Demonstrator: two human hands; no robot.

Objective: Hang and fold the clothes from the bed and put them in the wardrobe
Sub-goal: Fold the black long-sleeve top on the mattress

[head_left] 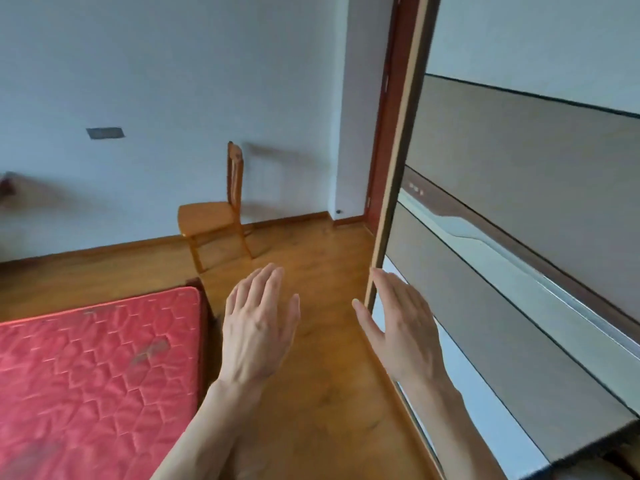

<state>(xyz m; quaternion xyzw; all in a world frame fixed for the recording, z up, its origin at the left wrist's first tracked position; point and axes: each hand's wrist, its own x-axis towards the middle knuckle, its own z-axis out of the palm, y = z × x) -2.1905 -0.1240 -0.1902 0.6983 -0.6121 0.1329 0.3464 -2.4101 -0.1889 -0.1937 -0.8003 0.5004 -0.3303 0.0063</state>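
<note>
Presently standing between bed and wardrobe, both hands raised and bare.

Wardrobe (519,209): fills right side of view; sliding door panels in grey-brown with pale bands, wooden frame edge running down toward floor. Interior not visible from this angle; cannot tell whether any door stands open.

Bed (97,368): lower left, red quilted mattress bare as far as visible; only its near foot corner and part of its top in frame. No clothes seen on that part. Rest of bed out of view, so location of clothes cannot be told.

Wooden floor (311,341): between bed edge and wardrobe.

Chair (214,213): wooden, against far wall, well apart from bed corner.

Left hand (258,327): fingers straight, relaxed, holding nothing, over floor just beside bed's foot corner.

Right hand (403,327): fingers straight, released, holding nothing, at wardrobe's frame edge; contact with frame uncertain.

Judged step: between garments, or at wardrobe door, nothing in hand. No hanger in view.

Next move, as judged: either slide door by its edge with right hand, or turn back to bed and look for remaining clothes.
</note>
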